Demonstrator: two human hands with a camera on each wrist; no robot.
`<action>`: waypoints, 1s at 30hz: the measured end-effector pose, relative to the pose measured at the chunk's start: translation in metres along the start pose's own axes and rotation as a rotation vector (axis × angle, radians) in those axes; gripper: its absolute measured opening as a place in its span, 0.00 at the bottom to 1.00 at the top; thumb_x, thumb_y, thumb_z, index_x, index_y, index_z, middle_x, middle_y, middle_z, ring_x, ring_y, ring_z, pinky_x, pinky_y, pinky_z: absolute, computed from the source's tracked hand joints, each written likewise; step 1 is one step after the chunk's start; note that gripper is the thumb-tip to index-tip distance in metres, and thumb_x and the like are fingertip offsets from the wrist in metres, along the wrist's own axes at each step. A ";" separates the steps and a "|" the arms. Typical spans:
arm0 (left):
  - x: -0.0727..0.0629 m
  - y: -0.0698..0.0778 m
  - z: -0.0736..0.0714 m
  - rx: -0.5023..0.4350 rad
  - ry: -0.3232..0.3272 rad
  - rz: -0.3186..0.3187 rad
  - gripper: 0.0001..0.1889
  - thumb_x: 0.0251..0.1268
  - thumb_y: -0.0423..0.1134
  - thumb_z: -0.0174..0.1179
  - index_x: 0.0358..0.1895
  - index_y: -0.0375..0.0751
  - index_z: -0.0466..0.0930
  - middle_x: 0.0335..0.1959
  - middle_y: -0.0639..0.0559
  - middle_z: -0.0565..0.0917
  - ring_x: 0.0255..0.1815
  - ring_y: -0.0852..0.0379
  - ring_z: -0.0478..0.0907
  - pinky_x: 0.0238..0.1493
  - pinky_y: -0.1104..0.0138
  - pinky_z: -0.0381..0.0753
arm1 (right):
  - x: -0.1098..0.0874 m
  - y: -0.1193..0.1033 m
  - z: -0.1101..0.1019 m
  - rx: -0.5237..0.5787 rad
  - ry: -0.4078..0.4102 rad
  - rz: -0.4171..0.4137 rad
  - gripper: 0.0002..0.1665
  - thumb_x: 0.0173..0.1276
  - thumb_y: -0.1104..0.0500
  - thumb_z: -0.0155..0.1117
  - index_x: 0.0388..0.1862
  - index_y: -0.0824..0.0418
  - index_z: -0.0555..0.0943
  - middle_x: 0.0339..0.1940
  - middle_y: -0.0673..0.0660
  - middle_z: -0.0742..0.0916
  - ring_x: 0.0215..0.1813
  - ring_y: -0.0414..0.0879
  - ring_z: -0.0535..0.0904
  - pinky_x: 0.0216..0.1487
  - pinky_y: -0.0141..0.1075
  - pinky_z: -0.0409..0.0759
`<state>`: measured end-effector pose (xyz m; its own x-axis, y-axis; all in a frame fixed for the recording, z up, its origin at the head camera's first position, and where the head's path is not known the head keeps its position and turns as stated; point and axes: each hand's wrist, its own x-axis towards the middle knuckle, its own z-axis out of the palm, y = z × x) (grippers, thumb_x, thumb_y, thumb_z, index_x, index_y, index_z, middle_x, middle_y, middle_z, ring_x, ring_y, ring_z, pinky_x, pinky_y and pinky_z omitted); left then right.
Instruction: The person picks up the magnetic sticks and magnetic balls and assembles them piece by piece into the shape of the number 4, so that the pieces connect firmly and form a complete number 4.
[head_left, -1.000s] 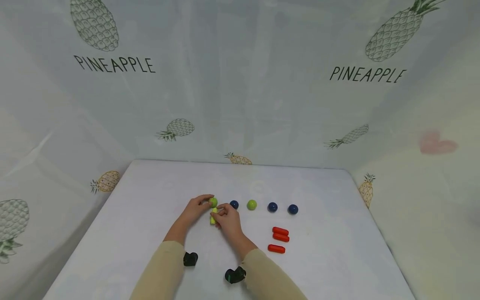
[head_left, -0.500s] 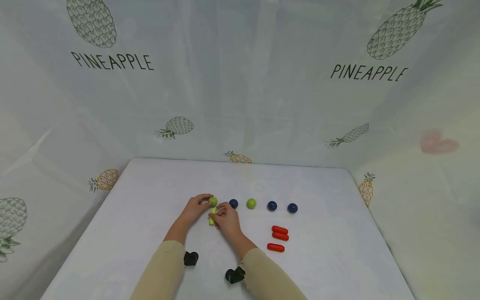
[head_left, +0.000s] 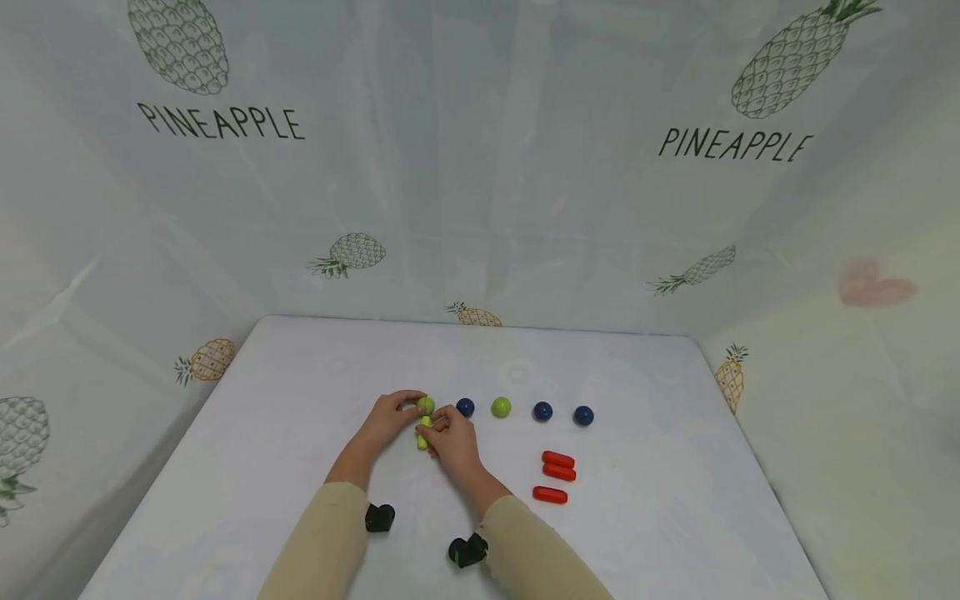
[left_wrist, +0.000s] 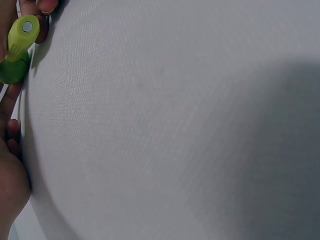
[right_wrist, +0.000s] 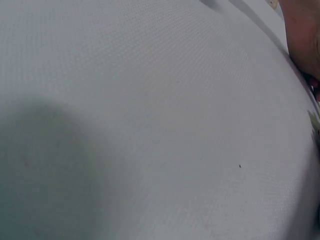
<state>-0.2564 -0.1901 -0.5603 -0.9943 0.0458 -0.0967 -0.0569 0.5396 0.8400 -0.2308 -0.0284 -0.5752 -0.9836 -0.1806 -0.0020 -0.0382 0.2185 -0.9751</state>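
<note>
My left hand (head_left: 390, 417) holds a small green ball (head_left: 427, 406) between thumb and fingers, at the left end of a row of balls. Just nearer to me, my right hand (head_left: 456, 437) pinches a yellow-green magnetic rod (head_left: 423, 442), which points lengthwise toward the ball. The left wrist view shows a silver disc in the rod's (left_wrist: 22, 37) visible end, while its other end meets the green ball (left_wrist: 15, 70). Fingers cover parts of both pieces. In the right wrist view, only part of a hand appears at the right edge, and its grip is hidden.
Rightward along the row lie a blue ball (head_left: 466, 407), a green ball (head_left: 501, 407) and two more blue balls (head_left: 542, 412). Several red rods (head_left: 558, 472) lie nearer on the white table (head_left: 660, 500). Dark wrist devices (head_left: 467, 551) show beside both sleeves.
Both hands stay almost in place with the ball and the rod. The whole head view shifts very slightly; the other balls and red rods keep their arrangement.
</note>
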 end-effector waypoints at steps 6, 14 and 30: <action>0.001 -0.002 -0.001 0.003 -0.013 0.022 0.17 0.66 0.42 0.64 0.56 0.42 0.82 0.58 0.42 0.79 0.65 0.39 0.67 0.62 0.45 0.66 | 0.001 0.000 0.000 -0.002 0.000 0.010 0.16 0.60 0.58 0.74 0.38 0.63 0.77 0.18 0.49 0.82 0.15 0.40 0.76 0.19 0.31 0.75; 0.003 -0.004 0.000 0.041 -0.014 0.005 0.17 0.66 0.43 0.64 0.56 0.44 0.82 0.55 0.44 0.80 0.62 0.40 0.67 0.60 0.45 0.67 | 0.002 0.001 0.002 -0.011 0.006 -0.005 0.15 0.61 0.58 0.73 0.37 0.63 0.76 0.17 0.49 0.81 0.15 0.40 0.75 0.18 0.32 0.75; 0.001 0.002 -0.001 0.046 -0.021 -0.001 0.16 0.68 0.42 0.61 0.57 0.43 0.82 0.57 0.42 0.79 0.66 0.38 0.66 0.63 0.45 0.64 | 0.000 0.001 0.000 -0.013 -0.002 0.027 0.16 0.61 0.57 0.74 0.39 0.63 0.77 0.20 0.49 0.81 0.17 0.40 0.76 0.20 0.32 0.76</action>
<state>-0.2578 -0.1898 -0.5582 -0.9921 0.0626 -0.1087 -0.0527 0.5781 0.8143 -0.2312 -0.0282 -0.5762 -0.9838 -0.1767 -0.0290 -0.0137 0.2359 -0.9717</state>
